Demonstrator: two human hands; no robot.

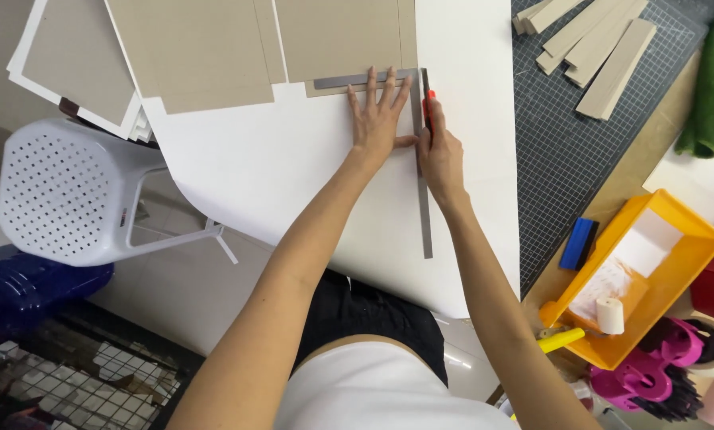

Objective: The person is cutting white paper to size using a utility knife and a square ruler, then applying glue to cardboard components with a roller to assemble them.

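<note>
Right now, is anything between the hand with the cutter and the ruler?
Nothing visible. The right hand holds the red cutter right against the long arm of the grey metal square ruler, which the left hand presses flat on the white sheet.

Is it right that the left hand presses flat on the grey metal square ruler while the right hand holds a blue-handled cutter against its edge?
Not quite: in the head view the cutter in the right hand is red-orange, not blue. The left hand does press flat on the grey metal square ruler.
</note>
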